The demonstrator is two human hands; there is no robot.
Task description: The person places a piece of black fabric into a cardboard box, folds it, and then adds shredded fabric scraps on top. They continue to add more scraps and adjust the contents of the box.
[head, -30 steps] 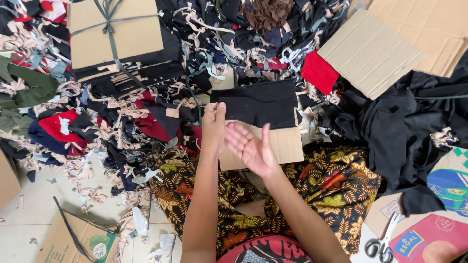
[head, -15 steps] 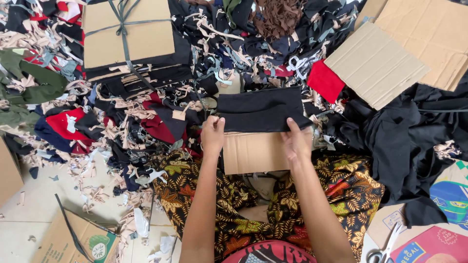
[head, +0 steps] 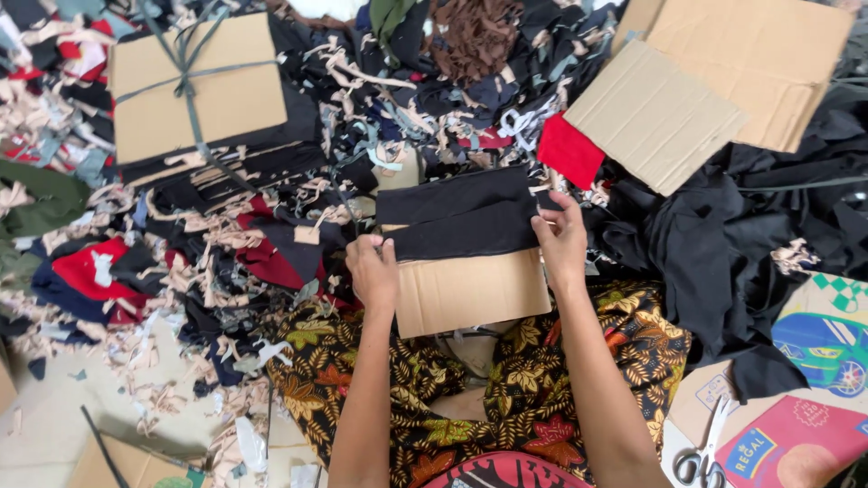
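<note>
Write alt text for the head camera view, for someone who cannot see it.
Two hands, left hand and right hand, press folded black cloth onto a cardboard sheet over a patterned lap. Fabric scraps, more cardboard and scissors lie around.
</note>
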